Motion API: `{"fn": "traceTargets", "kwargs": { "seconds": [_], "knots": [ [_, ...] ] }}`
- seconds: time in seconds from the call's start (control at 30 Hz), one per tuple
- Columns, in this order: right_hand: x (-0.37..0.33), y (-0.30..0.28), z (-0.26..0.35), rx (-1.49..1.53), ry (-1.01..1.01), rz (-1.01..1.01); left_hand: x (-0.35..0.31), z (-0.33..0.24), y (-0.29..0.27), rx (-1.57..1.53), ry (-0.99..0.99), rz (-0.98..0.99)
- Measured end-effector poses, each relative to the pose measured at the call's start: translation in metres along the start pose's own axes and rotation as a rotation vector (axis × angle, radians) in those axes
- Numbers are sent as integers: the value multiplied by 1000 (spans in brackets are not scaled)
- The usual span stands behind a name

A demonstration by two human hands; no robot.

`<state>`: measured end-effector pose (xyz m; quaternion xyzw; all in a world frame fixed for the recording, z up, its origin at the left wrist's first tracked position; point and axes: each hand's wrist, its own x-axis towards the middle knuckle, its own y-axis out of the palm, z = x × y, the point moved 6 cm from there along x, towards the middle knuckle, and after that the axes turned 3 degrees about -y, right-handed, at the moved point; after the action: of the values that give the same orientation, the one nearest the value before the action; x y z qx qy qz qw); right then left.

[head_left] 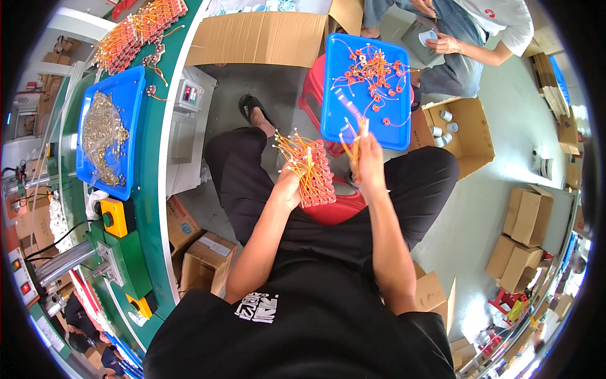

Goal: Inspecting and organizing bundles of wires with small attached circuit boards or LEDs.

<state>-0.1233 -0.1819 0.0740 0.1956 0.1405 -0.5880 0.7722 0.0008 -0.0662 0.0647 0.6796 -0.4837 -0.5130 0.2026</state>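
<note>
Two hands work over our lap in the head view. Our left hand [289, 186] closes its grip around a bundle of red parts with orange wires [310, 170], held upright, likely so the wire ends fan out where we can reach them. Our right hand [368, 158] pinches a few loose orange wires [351, 136] just beside the bundle, above a blue tray [394, 129] of more wired parts resting on a red stool [310, 88]. To our left, a green desk [151, 183] carries another blue tray [129, 95] of metal pieces. Another person's hand [445, 44] works beyond.
</note>
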Motion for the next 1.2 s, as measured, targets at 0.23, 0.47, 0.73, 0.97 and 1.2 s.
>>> {"fn": "traceTargets", "kwargs": {
  "seconds": [0.23, 0.47, 0.73, 0.97, 1.2],
  "knots": [
    [104, -9, 20, -810, -279, 229, 20, 16, -55, -210, -35, -135],
    [52, 1, 53, -1207, -884, -116, 35, 14, -48, -194, 65, -85],
    [13, 27, -27, -535, -383, 344, 31, 9, -3, 252, 266, -185],
    [1, 28, -15, 229, 50, 492, 23, -9, 8, 1024, 507, -553],
    [6, 25, -27, 112, 58, 462, 19, -8, 28, 1089, 555, -636]
  ]
}}
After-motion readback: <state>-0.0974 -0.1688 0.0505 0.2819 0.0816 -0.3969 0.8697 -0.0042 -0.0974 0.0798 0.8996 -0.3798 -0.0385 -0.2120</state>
